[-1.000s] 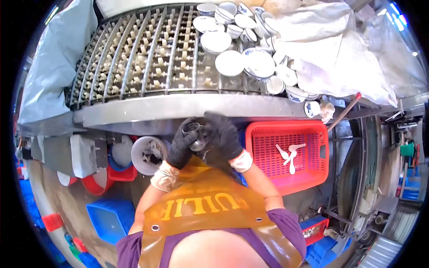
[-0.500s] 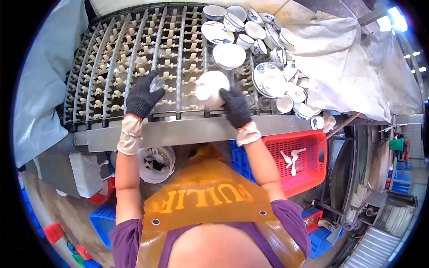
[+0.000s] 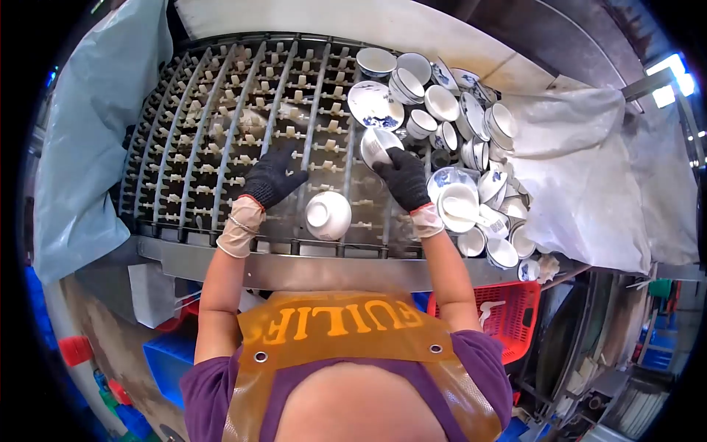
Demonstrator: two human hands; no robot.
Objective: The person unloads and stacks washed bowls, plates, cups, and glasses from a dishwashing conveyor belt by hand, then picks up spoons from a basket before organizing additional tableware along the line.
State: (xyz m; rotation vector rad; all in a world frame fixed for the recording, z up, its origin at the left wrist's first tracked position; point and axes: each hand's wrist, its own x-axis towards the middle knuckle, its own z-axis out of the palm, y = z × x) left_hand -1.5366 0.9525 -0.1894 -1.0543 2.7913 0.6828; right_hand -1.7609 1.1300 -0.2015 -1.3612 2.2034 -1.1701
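The person's left hand (image 3: 272, 179), in a black glove, is low over a peg-studded rack (image 3: 193, 118), its grip partly wide, with the thumb apart from the fingers. The right hand (image 3: 403, 180), also gloved in black, has its grip closed on the near edge of a tilted white dish (image 3: 378, 144), which is above the right part of the rack, just below a blue-patterned plate (image 3: 372, 103). Between the two hands and nearer the body, an upturned white bowl (image 3: 328, 215) sits on the rack, its round foot facing up. To the right of the right hand, a crowded heap of bowls (image 3: 442, 104) and plates spreads along the rack's end, many tilted against one another, some with blue decoration. On the near part of this heap a white spoon (image 3: 462, 208) lies across a pale dish. A whitish plastic sheet (image 3: 582, 169) borders the heap. A steel ledge (image 3: 324, 274) runs along the near side of the rack, in front of the brown apron (image 3: 331, 324). Below the ledge, beside the right forearm, a red basket (image 3: 515, 335) is partly visible, with white cutlery (image 3: 486, 313) inside.
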